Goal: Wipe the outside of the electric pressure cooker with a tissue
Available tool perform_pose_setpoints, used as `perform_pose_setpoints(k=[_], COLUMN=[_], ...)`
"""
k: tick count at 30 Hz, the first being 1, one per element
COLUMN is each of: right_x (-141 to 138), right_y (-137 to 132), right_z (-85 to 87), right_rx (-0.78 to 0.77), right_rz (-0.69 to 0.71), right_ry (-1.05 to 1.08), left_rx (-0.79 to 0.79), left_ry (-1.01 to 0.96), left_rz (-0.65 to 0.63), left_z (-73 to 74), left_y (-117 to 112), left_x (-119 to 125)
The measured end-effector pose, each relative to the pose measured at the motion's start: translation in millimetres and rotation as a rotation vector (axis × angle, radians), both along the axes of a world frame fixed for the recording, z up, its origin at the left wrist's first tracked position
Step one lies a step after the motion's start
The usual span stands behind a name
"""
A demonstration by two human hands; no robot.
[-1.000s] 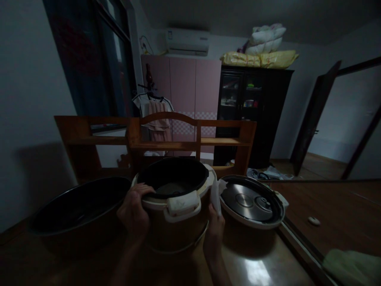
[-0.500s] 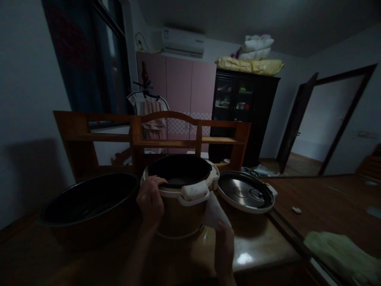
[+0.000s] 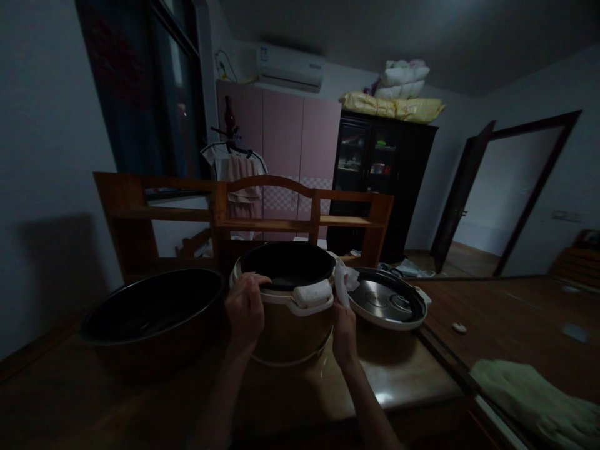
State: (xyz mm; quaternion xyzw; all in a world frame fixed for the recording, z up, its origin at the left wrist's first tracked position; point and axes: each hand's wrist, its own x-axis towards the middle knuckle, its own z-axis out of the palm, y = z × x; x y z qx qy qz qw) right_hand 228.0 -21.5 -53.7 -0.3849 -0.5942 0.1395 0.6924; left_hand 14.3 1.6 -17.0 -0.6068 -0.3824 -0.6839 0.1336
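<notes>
A round cooker pot (image 3: 288, 325) with a cream rim and a dark inside stands on the wooden table (image 3: 403, 375). My left hand (image 3: 244, 309) grips its rim on the left side, fingers curled over the edge. My right hand (image 3: 344, 328) presses a white cloth (image 3: 344, 281) against the pot's right side, fingers closed on the cloth. The pot's lid (image 3: 387, 303) lies upside down just right of the pot, its metal inner plate facing up.
A large dark basin (image 3: 150, 312) sits left of the pot. A wooden shelf rack (image 3: 234, 215) stands behind. A pale green cloth (image 3: 529, 394) lies at the lower right. Cabinets and an open doorway (image 3: 510, 187) are further back.
My right hand has risen with the white cloth from the pot's lower right side to its upper right side near the rim. The left hand keeps its grip on the rim.
</notes>
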Motion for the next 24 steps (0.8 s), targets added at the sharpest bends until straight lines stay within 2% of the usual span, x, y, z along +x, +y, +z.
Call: perform_pose_setpoints(k=[4,10,18,24], right_x=[-4.4,5.2,20.9,23.9], right_y=[-4.1,-4.2,-7.6,-30.6], right_z=[-4.1,-23.3,-47.3,-74.2], right_rx=[-0.051,-0.063,-0.044,-0.113], right_rz=[0.073,0.17,0.201,0.199], right_ry=[0.075,0.085,-0.11,-0.231], left_rx=[-0.007,0.011,0.005,0.013], left_ry=[0.003,-0.012,-0.029,-0.02], left_rz=[0.021,0.061,0.109,0.145], left_z=[-1.5,-3.6,-5.0,-6.1], left_y=[1.2,4.0,5.3,7.0], left_x=[0.5,2.1,3.3,2.4])
